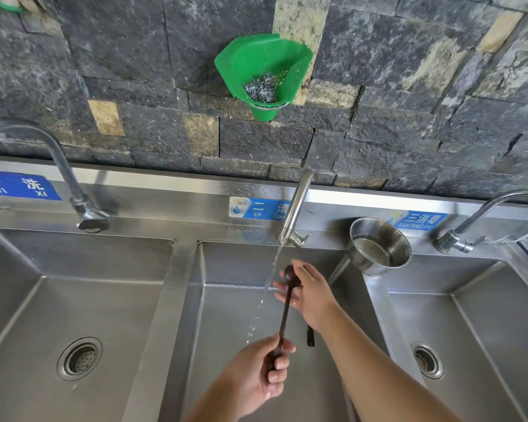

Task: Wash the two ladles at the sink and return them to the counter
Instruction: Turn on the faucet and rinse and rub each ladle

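A dark, long-handled ladle (285, 312) is held over the middle basin (226, 315), bowl end up near the running water (269, 281). My left hand (256, 376) grips the end of its handle. My right hand (308, 295) wraps the bowl end, thumb on top and fingers underneath. The stream from the middle tap (296, 208) falls just left of the bowl. A second dark handle (310, 338) sticks out below my right wrist; its upper part is hidden behind the hand, so I cannot tell whether it is held.
A steel scoop pot (378, 246) rests on the ledge between the middle and right basins (485, 315). The left basin (73, 300) has its own tap (67, 178). A green wall holder (262, 71) contains steel wool. A third tap (470, 226) stands at the right.
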The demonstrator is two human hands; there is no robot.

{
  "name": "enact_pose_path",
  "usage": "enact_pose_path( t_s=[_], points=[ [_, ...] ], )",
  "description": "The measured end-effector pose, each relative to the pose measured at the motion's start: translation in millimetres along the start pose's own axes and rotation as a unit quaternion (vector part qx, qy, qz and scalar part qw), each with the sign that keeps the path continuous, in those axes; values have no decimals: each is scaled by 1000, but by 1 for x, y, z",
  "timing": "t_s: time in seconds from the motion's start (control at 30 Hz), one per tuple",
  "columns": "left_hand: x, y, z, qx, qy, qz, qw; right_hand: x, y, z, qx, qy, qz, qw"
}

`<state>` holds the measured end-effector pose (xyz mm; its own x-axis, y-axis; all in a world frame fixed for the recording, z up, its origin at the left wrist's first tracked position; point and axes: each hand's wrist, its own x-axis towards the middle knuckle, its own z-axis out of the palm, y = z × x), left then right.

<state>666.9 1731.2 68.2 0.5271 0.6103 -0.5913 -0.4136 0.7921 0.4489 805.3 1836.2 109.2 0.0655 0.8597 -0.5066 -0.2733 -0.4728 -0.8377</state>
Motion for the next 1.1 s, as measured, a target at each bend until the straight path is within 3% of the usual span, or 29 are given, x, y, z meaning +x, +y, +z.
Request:
enact_pose_path(
  t_s=[0.23,0.37,0.57,0.67,0.73,0.8,1.1],
  points=[
    [17,-14,3,74,128,47,988,-33,43,-40,-71,77,14,994],
    [27,-20,7,88,143,44,985,-43,61,-55,-144,60,27,987],
    [50,-37,25,91,168,34,981,-27,66,-74,-204,57,-22,977],
    [55,-46,35,160,153,37,975,-12,66,-91,-221,41,-21,974],
    [60,-51,41,247,140,45,958,-1,62,-106,-220,28,-12,975],
    [67,-53,48,315,179,50,931,9,58,-121,-215,16,-2,976],
    [116,-62,66,372,254,66,890,49,49,-151,-211,-20,16,977]
  ],
)
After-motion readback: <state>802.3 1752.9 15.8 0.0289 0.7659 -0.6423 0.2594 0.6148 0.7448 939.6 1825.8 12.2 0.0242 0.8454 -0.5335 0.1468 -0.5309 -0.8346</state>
